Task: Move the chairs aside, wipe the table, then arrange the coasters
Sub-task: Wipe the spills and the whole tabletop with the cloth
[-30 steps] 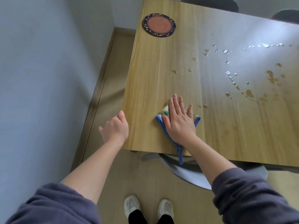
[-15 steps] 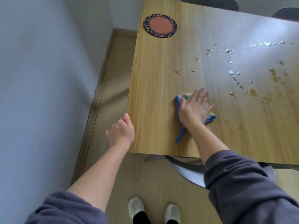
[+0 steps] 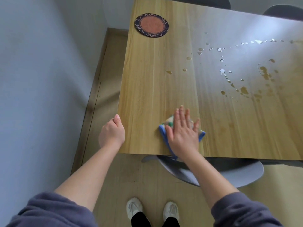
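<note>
A light wooden table [image 3: 147,95] fills the upper right of the head view. My right hand [image 3: 183,133] lies flat with straight fingers on a blue-edged cloth [image 3: 164,133], pressing it onto the tabletop near the front edge. My left hand [image 3: 112,132] grips the table's left edge near the front corner, thumb on top. A round coaster [image 3: 151,25], orange with a dark patterned rim, lies at the far left of the table. Water drops and brownish spill marks [image 3: 242,89] are scattered over the right half.
A grey chair [image 3: 229,176] sits under the table's front edge, right of my feet [image 3: 152,208]. Two dark chair backs [image 3: 201,2] show beyond the far edge. A grey wall [image 3: 41,79] stands close on the left, with a narrow strip of floor between.
My right hand has slid the cloth back toward the front edge and left, after reaching farther in half a second ago. My left hand stays on the table's left edge.
</note>
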Demonstrator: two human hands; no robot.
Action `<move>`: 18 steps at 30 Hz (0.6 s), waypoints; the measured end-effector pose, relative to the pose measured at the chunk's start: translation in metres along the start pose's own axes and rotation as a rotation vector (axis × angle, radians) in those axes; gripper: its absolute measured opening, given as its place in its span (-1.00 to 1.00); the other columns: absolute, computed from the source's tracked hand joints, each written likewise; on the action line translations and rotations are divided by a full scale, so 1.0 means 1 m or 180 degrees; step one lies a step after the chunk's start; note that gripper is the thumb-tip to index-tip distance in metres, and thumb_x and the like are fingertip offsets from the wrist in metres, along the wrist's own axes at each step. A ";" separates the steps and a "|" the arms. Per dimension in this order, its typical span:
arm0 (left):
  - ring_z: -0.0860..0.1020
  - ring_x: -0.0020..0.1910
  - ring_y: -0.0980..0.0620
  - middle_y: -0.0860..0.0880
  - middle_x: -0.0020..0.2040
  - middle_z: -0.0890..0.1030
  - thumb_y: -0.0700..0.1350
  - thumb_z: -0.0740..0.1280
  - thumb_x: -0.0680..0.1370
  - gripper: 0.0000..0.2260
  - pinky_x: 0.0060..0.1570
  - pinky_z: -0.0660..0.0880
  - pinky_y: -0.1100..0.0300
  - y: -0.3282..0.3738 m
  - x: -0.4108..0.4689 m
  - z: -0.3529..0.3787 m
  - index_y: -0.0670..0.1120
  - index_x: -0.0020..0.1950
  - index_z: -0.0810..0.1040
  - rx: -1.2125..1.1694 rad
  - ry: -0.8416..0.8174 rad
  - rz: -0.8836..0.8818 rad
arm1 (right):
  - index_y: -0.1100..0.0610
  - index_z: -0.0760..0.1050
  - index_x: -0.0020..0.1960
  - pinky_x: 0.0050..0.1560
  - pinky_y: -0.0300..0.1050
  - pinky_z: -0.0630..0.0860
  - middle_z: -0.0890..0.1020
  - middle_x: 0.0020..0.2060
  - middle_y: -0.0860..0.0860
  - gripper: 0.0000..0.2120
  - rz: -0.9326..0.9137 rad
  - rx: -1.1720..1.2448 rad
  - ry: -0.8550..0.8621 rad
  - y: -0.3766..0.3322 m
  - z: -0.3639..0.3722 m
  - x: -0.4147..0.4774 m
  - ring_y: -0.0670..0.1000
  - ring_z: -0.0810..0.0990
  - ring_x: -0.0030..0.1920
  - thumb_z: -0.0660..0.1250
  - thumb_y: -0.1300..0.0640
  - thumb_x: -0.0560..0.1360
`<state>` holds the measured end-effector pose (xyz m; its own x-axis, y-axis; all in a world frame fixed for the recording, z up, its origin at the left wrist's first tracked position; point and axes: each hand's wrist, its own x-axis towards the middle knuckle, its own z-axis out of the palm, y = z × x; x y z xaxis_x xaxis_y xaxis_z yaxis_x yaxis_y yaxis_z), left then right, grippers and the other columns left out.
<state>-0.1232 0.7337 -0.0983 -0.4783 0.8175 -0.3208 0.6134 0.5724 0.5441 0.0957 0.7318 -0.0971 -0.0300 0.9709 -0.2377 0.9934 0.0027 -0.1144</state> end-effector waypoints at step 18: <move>0.51 0.18 -0.16 -0.18 0.18 0.57 0.04 -0.15 0.68 -0.50 -0.05 0.30 0.18 0.006 -0.002 -0.002 -0.19 0.27 0.48 -0.0064 -0.0069 0.0084 | 0.20 -0.20 0.60 0.49 0.34 -0.20 -0.19 0.59 0.06 -0.34 0.1773 0.0427 0.0141 0.058 -0.038 0.098 0.09 -0.24 0.58 -0.15 -0.15 0.65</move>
<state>-0.1195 0.7351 -0.0931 -0.4483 0.8336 -0.3228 0.6128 0.5495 0.5679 0.1549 0.8364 -0.0909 0.5013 0.8263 -0.2569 0.8353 -0.5396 -0.1057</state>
